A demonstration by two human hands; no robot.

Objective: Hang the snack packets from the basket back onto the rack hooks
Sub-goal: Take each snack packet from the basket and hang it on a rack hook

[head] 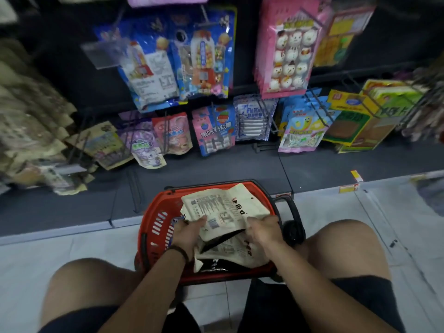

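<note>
Cream snack packet [223, 207] sits atop red basket [153, 227], printed back up, over more cream packets [230, 251] inside. Left hand [189, 230] pinches near-left edge, thumb on top. Right hand [263, 230] grasps near-right edge, fingers curled. Rack [67, 75] with hanging packets beyond, well apart.

Left-edge packets [31, 116], maybe paper pouches, blurred; basket [153, 227] floor hidden under cream packets [216, 207]

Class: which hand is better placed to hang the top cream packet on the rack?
Probably the left hand: it grips the top cream packet, and the similar beige packets hang at the far left, on its side.
</note>
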